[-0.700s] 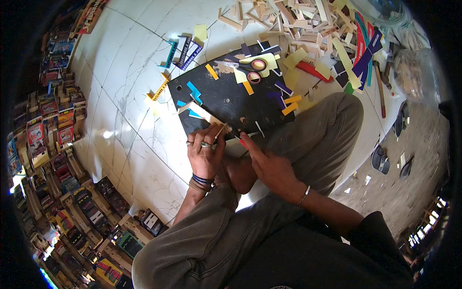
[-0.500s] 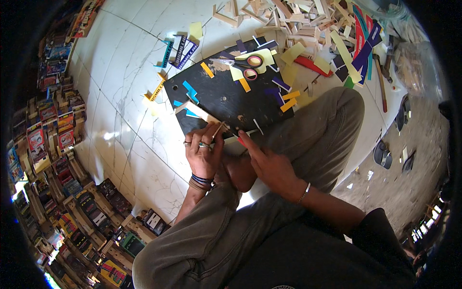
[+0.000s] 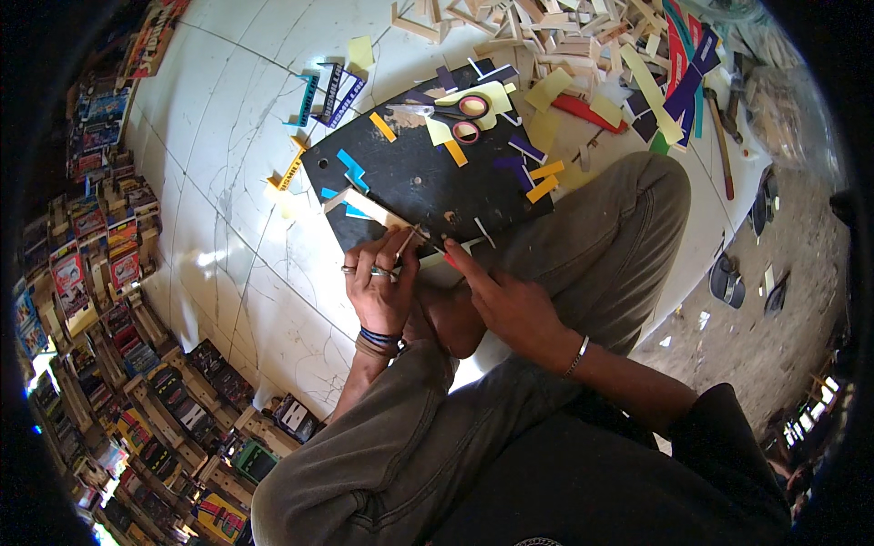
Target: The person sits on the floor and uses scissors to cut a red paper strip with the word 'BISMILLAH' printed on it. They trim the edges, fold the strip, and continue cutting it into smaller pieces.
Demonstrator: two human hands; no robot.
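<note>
My left hand (image 3: 378,278), with rings on its fingers, is closed on a pale wooden strip (image 3: 378,209) at the near edge of a black board (image 3: 414,164). My right hand (image 3: 510,305) grips a thin red-handled tool (image 3: 450,260), its index finger stretched along the top. The tool's tip points at the strip's near end, beside my left fingertips; whether it touches the wood I cannot tell. Most of the handle is hidden in my palm. Blue pieces (image 3: 351,171) lie next to the strip. Farther up the board rest scissors (image 3: 455,109) on pale yellow paper.
Orange strips (image 3: 543,187) and purple pieces (image 3: 528,150) lie at the board's right. Small wooden frames with coloured strips (image 3: 341,96) stand beyond its left corner. Wood offcuts (image 3: 583,41) pile up at the back, a hammer (image 3: 721,136) lies right, and stacked boxed goods (image 3: 173,400) line the left.
The board and things on it appear shifted slightly left and up in the picture. The red-handled tool has moved a little toward the wooden strip. Both hands keep their grips.
</note>
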